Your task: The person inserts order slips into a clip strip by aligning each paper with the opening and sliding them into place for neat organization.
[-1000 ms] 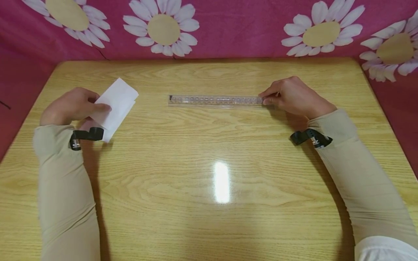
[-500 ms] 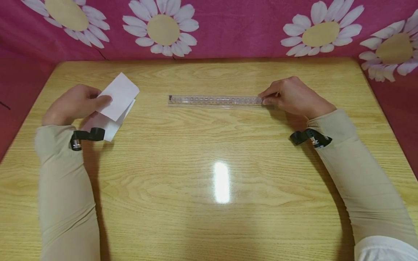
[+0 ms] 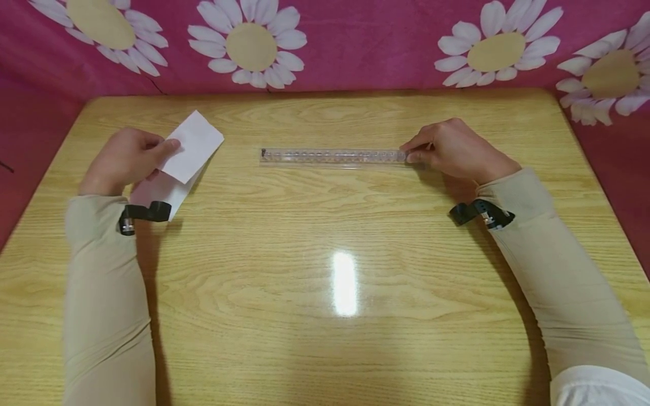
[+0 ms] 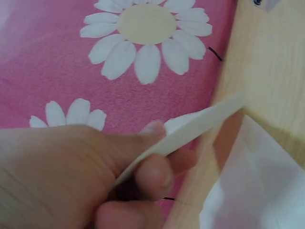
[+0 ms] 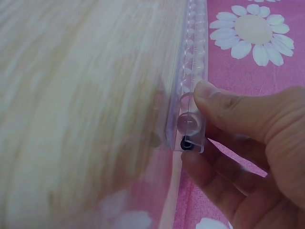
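Observation:
My left hand (image 3: 124, 159) pinches a folded sheet of white paper (image 3: 194, 148) between thumb and fingers, above the left side of the table. A second flap of it hangs lower; the left wrist view shows the held fold (image 4: 200, 123) edge-on and the lower flap (image 4: 259, 179) beside it. On the right, my right hand (image 3: 457, 151) grips the right end of a long clear plastic strip (image 3: 330, 156). Inside this strip runs a row of clear round beads, and the right wrist view shows a small black piece (image 5: 187, 143) at its gripped end.
Under both hands is a glossy wood-grain table (image 3: 284, 242), with a bright light reflection (image 3: 345, 282) near its middle. A pink cloth (image 3: 376, 45) with white daisies rises behind the back edge and along the sides.
My left hand has moved slightly right and away from me with the paper, whose upper flap has lifted and spread from the lower one. The right hand and the strip hold still.

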The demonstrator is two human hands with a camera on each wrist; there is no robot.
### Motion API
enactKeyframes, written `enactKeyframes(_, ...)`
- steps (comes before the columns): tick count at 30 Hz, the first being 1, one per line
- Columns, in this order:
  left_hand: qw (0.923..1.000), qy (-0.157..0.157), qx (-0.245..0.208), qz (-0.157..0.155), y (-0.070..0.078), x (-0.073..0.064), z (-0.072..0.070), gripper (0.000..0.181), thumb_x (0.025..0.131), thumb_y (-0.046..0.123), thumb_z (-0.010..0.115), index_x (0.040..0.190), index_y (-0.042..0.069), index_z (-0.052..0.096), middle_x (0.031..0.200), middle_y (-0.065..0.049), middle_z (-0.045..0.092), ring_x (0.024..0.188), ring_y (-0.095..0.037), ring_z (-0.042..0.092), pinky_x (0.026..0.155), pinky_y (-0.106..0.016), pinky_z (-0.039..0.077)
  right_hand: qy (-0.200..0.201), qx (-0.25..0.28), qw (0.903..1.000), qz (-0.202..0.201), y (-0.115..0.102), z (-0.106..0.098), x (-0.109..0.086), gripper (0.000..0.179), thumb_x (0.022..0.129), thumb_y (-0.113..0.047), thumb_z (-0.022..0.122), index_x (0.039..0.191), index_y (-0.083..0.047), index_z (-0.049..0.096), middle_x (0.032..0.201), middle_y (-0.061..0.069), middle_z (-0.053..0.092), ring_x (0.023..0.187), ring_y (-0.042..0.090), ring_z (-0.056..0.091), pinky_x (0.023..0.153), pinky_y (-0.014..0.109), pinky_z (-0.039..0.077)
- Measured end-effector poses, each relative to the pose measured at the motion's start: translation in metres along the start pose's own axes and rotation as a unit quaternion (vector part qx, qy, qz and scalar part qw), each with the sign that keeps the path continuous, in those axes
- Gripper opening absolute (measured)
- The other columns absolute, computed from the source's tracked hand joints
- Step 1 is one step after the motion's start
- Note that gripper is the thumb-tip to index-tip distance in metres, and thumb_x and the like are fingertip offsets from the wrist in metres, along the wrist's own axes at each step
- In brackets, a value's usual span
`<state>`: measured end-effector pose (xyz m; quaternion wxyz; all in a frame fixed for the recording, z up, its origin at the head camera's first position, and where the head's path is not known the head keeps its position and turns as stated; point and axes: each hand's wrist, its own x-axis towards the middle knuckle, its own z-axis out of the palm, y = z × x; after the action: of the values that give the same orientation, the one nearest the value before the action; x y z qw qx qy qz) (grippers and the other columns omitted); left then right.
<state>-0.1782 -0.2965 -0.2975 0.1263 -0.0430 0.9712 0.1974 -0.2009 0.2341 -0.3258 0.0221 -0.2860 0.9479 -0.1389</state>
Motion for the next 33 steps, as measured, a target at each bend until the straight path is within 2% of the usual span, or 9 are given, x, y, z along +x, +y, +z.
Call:
enactKeyframes(3,0.9993,0.034,0.004,0.017,0.002,0.001,0.003,0.059,0.096,0.058,0.042,0.082,0.004,0.063,0.056,0.001,0.049,0.059,-0.020,0.047,0.050,-0.033,0.036,0.001,0.000,1.0000,0.000,0.000,0.001,0.000,0.023,0.087,-0.014,0.073,0.110,-0.014,0.075,0.100,0.009,0.076,0.080,0.018,0.062,0.071,0.032,0.047)
enactKeyframes(7,0.9960,0.081,-0.009,0.036,0.005,0.004,0.008,0.057,0.097,0.055,0.042,0.088,0.004,0.066,0.053,0.007,0.052,0.060,-0.014,0.048,0.053,-0.030,0.037,0.005,0.000,1.0000,-0.004,0.001,0.001,0.001,0.022,0.087,-0.014,0.073,0.109,-0.013,0.076,0.100,0.009,0.076,0.081,0.018,0.063,0.071,0.032,0.048)
enactKeyframes(10,0.9933,0.101,-0.022,0.051,0.007,0.006,0.013,0.054,0.097,0.054,0.044,0.085,0.006,0.066,0.049,0.011,0.050,0.058,-0.010,0.047,0.053,-0.029,0.035,0.009,0.002,0.9999,-0.007,0.001,0.001,0.000,0.021,0.087,-0.014,0.073,0.108,-0.013,0.076,0.100,0.009,0.076,0.084,0.019,0.066,0.073,0.034,0.050)
enactKeyframes(12,0.9915,0.109,-0.025,0.067,0.010,0.007,0.017,0.054,0.098,0.052,0.044,0.080,0.005,0.064,0.047,0.010,0.049,0.056,-0.011,0.046,0.051,-0.029,0.034,0.010,0.004,0.9999,-0.007,0.001,0.001,0.000,0.021,0.087,-0.014,0.073,0.108,-0.013,0.076,0.100,0.009,0.076,0.085,0.019,0.067,0.074,0.034,0.051)
enactKeyframes(14,0.9921,0.100,-0.032,0.069,0.012,0.009,0.020,0.054,0.098,0.051,0.044,0.081,0.005,0.063,0.048,0.009,0.049,0.054,-0.012,0.045,0.048,-0.029,0.034,0.009,0.004,0.9999,-0.006,0.001,0.000,0.000,0.021,0.087,-0.014,0.073,0.108,-0.013,0.076,0.100,0.009,0.076,0.085,0.019,0.067,0.073,0.034,0.050)
enactKeyframes(20,0.9920,0.078,-0.075,0.064,0.020,0.015,0.033,0.057,0.098,0.053,0.044,0.102,0.002,0.067,0.054,0.010,0.051,0.055,-0.010,0.046,0.048,-0.026,0.037,0.006,0.003,1.0000,0.003,0.000,0.000,0.000,0.022,0.087,-0.014,0.073,0.109,-0.013,0.076,0.100,0.010,0.076,0.083,0.019,0.065,0.072,0.033,0.049)
enactKeyframes(25,0.9906,0.072,-0.098,0.063,0.026,0.017,0.039,0.057,0.098,0.055,0.043,0.105,0.004,0.067,0.055,0.010,0.050,0.055,-0.008,0.045,0.048,-0.026,0.036,-0.001,0.007,0.9999,0.011,-0.001,-0.001,0.000,0.023,0.087,-0.014,0.073,0.110,-0.013,0.075,0.102,0.010,0.076,0.084,0.020,0.064,0.073,0.034,0.049)
enactKeyframes(33,0.9855,0.092,-0.126,0.066,0.038,0.016,0.043,0.056,0.099,0.055,0.041,0.107,0.005,0.066,0.054,0.014,0.049,0.052,-0.004,0.046,0.052,-0.023,0.037,-0.009,0.016,0.9997,0.018,0.000,-0.001,-0.001,0.023,0.088,-0.014,0.072,0.111,-0.014,0.075,0.105,0.011,0.075,0.088,0.021,0.066,0.078,0.036,0.052)
